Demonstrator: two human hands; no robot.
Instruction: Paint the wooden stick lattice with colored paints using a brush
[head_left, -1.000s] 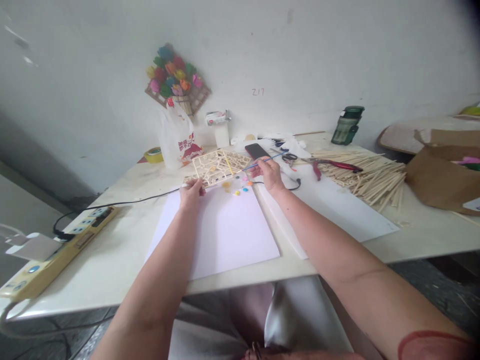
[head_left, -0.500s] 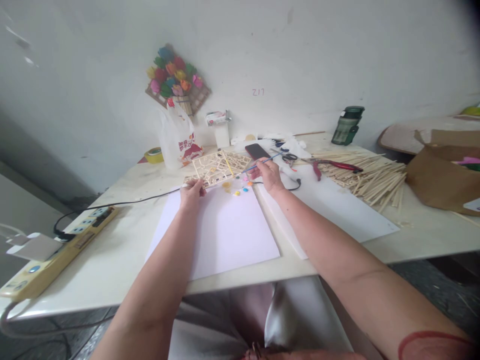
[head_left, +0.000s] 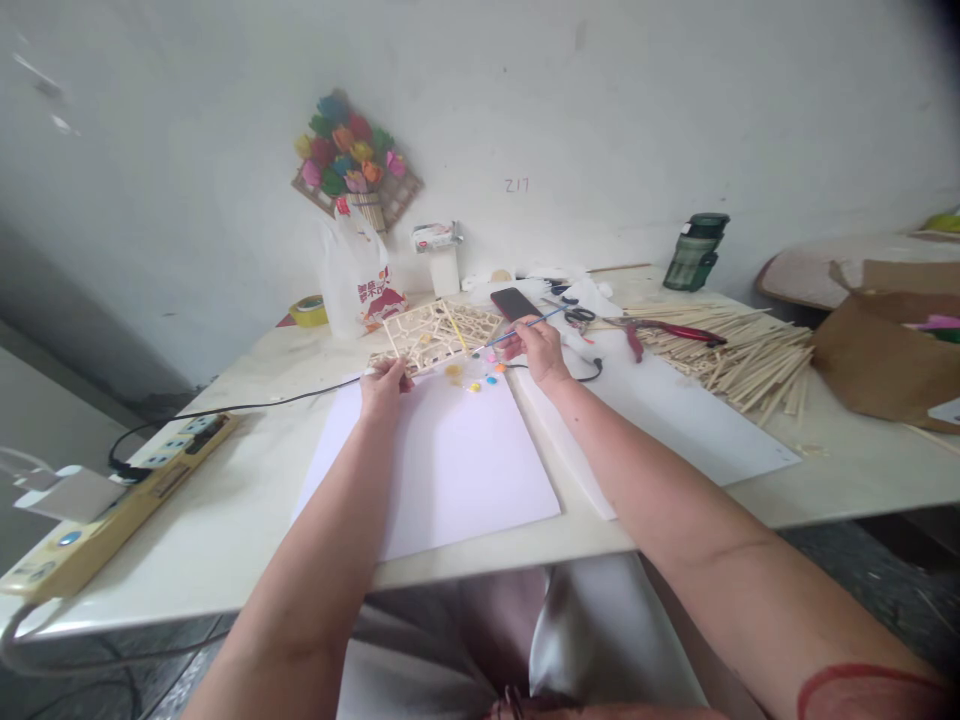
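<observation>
My left hand (head_left: 386, 385) pinches the near left corner of a lattice frame (head_left: 420, 338) made of thin wooden sticks, one of them yellow. The frame is tilted up above the far end of a white paper sheet (head_left: 465, 470). Between the fingers of my right hand (head_left: 536, 350) is a slim blue paintbrush (head_left: 551, 313). Its tip points left, close to the frame's right end; whether it touches cannot be seen. Just below the tip lie dabs of paint (head_left: 475, 386) in yellow, blue, orange and pink.
A phone (head_left: 516, 304), scissors (head_left: 577, 314) and red-handled pliers (head_left: 679, 331) lie beyond my right hand. Wooden sticks (head_left: 750, 365) are heaped at the right. A power strip (head_left: 120, 505) sits at the left, its black cable crossing the table. A plastic bag (head_left: 352, 275) and green bottle (head_left: 696, 252) stand behind.
The paintbrush tip has shifted very slightly within my right hand's reach near the frame. My left hand and the lattice frame stay almost where they were.
</observation>
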